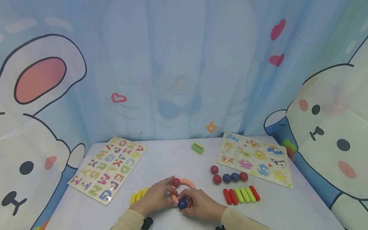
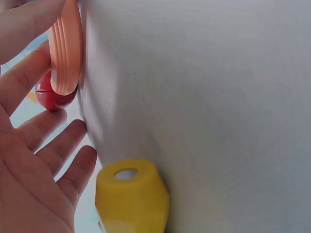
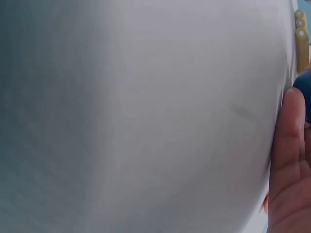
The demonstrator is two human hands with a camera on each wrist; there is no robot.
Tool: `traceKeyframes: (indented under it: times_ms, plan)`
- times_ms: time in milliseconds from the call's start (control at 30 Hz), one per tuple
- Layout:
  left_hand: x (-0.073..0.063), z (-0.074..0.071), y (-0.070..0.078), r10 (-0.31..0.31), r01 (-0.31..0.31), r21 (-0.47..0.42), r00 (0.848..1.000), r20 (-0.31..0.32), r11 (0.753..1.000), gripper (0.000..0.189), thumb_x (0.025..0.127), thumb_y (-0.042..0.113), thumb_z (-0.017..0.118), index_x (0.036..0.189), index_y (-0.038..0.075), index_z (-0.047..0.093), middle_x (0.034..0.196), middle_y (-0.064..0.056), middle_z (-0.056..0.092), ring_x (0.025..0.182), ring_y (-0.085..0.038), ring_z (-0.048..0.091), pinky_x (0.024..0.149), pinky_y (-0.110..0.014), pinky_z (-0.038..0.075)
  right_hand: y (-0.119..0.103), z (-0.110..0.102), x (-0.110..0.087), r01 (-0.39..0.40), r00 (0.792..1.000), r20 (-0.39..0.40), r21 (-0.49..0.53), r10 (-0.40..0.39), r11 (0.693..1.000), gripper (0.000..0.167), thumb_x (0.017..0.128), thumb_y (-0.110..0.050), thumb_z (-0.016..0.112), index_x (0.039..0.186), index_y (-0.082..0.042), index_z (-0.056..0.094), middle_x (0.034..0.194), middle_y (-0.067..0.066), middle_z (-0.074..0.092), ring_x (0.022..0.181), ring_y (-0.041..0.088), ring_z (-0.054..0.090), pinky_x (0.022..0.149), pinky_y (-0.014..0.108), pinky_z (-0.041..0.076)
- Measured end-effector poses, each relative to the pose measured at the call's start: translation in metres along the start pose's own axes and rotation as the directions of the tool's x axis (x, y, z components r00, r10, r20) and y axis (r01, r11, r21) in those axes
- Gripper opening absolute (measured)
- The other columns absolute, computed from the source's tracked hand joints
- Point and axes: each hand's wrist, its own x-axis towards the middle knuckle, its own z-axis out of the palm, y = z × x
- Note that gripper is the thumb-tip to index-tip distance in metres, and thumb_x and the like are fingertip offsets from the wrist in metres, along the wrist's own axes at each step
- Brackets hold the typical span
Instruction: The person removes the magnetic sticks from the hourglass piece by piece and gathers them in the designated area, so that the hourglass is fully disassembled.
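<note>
Low in the middle of the head view, orange curved pieces [image 1: 188, 183] form a rough ring with a red ball [image 1: 176, 182] at its top and a blue ball [image 1: 182, 204] at its bottom. My left hand [image 1: 159, 196] pinches one ribbed orange curved piece [image 2: 66, 53] between thumb and finger; its other fingers spread beside the red ball [image 2: 56, 94]. From the right, my right hand [image 1: 202, 204] holds the blue ball, its thumb [image 3: 290, 126] against it. The fingers partly cover the ring, so whether its parts join is hidden.
Yellow pieces [image 1: 139, 195] with holes lie beside the left hand. Loose red and blue balls [image 1: 226, 178] and a row of red and green sticks [image 1: 241, 195] lie right. Farther back are a letter board [image 1: 107, 169], an animal board [image 1: 256, 158] and a green striped block [image 1: 197, 148].
</note>
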Motion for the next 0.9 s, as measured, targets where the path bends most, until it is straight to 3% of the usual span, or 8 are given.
traceKeyframes:
  times_ms: [367,533,733,900]
  plan:
    - [-0.001,-0.002,0.001,-0.048,0.049,-0.029,0.998,0.033,0.998,0.023,0.074,0.037,0.087,0.093,0.035,0.075,0.154,-0.003,0.043,0.136,-0.033,0.045,0.107,-0.054,0.039,0.006,-0.009,-0.001,0.02,0.998,0.061,0.101,-0.026,0.995,0.033,0.087,-0.011,0.069,0.115,-0.029,0.065,0.096,-0.004,0.063,0.08,0.014,0.057,0.065,0.023,0.047]
    - [-0.001,-0.001,0.001,-0.057,0.058,-0.026,0.998,0.029,0.998,0.023,0.074,0.038,0.087,0.093,0.035,0.075,0.153,-0.003,0.043,0.135,-0.031,0.045,0.108,-0.052,0.039,0.002,-0.021,-0.007,-0.002,0.999,0.034,0.117,-0.002,0.993,0.026,0.088,-0.018,0.074,0.112,-0.025,0.066,0.096,-0.004,0.063,0.082,0.017,0.057,0.065,0.024,0.049]
    - [0.001,0.001,-0.001,-0.071,0.073,-0.029,0.996,0.044,0.997,0.025,0.072,0.041,0.087,0.094,0.038,0.074,0.155,-0.001,0.041,0.136,-0.03,0.044,0.108,-0.052,0.038,-0.004,-0.066,-0.02,-0.031,0.997,-0.066,0.08,0.036,0.996,0.035,0.086,-0.021,0.08,0.118,-0.017,0.065,0.104,-0.002,0.063,0.089,0.021,0.056,0.072,0.03,0.051]
    - [0.0,0.003,0.0,-0.093,0.095,-0.04,0.994,0.054,0.995,0.025,0.072,0.041,0.088,0.093,0.039,0.073,0.155,0.001,0.04,0.135,-0.03,0.045,0.107,-0.053,0.039,0.01,-0.119,-0.032,-0.074,0.973,-0.219,0.017,0.076,0.997,0.039,0.085,-0.019,0.08,0.121,-0.016,0.065,0.11,-0.001,0.064,0.093,0.022,0.06,0.077,0.036,0.054]
